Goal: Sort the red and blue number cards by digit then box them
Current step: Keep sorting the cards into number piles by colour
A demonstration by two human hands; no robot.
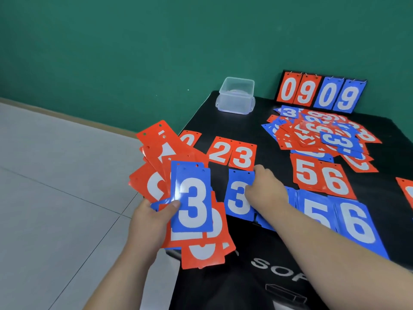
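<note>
Fingers (174,204) of the left hand (152,222) are clamped on a fan of red and blue plastic number cards (156,157), with the thumb laid across the lower corner of the top card, a blue rectangular card with a white 3 (192,198). Over to the right hand (268,189): its fingers (252,186) are bent down onto the right edge of a second blue 3 card (237,195) lying flat on the black surface (223,287), and whether that edge is pinched or only pressed cannot be told. Now the relation that matters. The held 3 is just left of the laid one, both long axes running away from the person, digits upright. The right hand is the nearer to both, so a short reach leftward is judged to be what is called for to bring the held card across. Two punched holes are seen at each card's top edge, and a glare is caught on the held 3, so a slick face is suspected. A red 2 card (220,152) and a red 3 card (242,156) are set side by side beyond the blue 3. An unsorted heap of cards (317,135) is left far right, and the clear plastic box (237,95) is parked at the far edge.
</note>
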